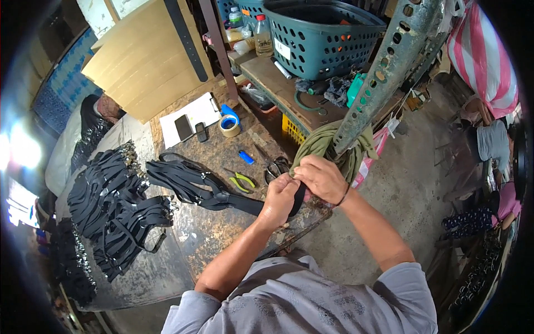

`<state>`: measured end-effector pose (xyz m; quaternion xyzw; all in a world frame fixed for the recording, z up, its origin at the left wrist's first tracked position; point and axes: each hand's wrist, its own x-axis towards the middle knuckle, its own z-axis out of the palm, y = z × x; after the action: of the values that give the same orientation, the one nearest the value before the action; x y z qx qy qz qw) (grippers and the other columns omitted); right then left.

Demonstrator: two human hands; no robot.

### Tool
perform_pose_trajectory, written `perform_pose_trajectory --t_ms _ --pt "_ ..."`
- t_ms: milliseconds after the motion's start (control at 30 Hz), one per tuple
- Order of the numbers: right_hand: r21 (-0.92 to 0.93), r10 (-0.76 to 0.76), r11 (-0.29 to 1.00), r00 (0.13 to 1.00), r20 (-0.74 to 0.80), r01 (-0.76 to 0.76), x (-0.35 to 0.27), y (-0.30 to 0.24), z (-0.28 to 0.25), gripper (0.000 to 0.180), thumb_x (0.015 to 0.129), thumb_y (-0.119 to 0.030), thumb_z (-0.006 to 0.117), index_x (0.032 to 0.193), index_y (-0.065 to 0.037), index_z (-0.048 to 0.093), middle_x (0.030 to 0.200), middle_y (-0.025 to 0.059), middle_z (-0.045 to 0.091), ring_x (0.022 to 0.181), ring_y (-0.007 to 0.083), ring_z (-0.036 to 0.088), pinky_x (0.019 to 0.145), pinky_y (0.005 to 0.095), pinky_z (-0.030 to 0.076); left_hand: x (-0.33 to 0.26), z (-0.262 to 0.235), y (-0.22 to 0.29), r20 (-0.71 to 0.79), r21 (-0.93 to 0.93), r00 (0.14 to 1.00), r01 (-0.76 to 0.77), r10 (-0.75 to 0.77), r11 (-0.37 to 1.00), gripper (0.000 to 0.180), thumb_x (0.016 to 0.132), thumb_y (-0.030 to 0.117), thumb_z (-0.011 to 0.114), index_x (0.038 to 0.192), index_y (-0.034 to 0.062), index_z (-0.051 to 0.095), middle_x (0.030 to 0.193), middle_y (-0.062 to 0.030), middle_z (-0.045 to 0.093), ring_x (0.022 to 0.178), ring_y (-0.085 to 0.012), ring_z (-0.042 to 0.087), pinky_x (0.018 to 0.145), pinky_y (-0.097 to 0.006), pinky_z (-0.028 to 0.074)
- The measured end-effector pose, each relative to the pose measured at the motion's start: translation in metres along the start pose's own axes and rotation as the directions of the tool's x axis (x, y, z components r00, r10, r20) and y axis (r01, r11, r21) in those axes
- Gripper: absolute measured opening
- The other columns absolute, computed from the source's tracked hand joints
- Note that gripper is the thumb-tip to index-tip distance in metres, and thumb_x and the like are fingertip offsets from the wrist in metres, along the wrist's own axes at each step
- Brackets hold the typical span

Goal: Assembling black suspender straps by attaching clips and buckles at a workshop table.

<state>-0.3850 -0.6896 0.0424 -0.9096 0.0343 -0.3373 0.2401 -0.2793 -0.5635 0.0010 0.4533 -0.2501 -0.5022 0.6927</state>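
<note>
We're over the worn worktable (222, 234), where a big heap of black straps (117, 206) lies at our left, well apart from our hands. At the table's near edge, our left hand (280, 201) grips 1 black strap (222, 196), fingers curled tight around it. Our right hand (321, 178) pinches its end, with green-handled pliers (241, 182) near.
</note>
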Motion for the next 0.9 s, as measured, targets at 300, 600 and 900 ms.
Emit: perform_pose_trajectory --t_ms 300,600,900 --pt "-0.193 0.092 0.978 0.995 0.039 -0.083 -0.02 0.006 -0.008 0.012 0.082 -0.005 0.065 0.094 -0.007 0.062 0.095 0.0081 0.059 0.086 0.0307 0.062 0.071 0.0399 0.051 -0.039 -0.032 0.064 -0.203 -0.312 0.972 0.052 -0.12 0.949 0.019 0.098 0.015 0.052 0.112 0.0028 0.049 0.109 -0.0207 0.064 0.095 -0.0299 0.068 0.079 -0.043 0.058" --pt "0.018 0.105 0.994 0.977 -0.186 -0.104 -0.012 -0.038 0.001 0.013 0.083 -0.003 0.07 0.095 -0.002 0.067 0.101 0.0136 0.065 0.088 0.0307 0.064 0.074 0.0367 0.052 -0.099 -0.09 0.07 -0.278 -0.354 0.955 -0.004 -0.101 0.935 0.026 0.092 0.005 0.047 0.116 0.0024 0.056 0.104 -0.0154 0.067 0.09 -0.0264 0.069 0.077 -0.042 0.059" --pt "0.183 -0.038 0.983 0.936 0.351 -0.029 0.023 -0.078 0.087 0.05 0.076 0.001 0.062 0.125 -0.007 0.056 0.131 0.0161 0.052 0.121 0.0349 0.049 0.104 0.0422 0.039 -0.154 -0.132 0.061 -0.099 -0.456 0.988 0.061 -0.119 0.888 0.026 0.091 0.005 0.048 0.115 0.0014 0.057 0.095 -0.0132 0.068 0.067 -0.0215 0.066 0.062 -0.033 0.056"
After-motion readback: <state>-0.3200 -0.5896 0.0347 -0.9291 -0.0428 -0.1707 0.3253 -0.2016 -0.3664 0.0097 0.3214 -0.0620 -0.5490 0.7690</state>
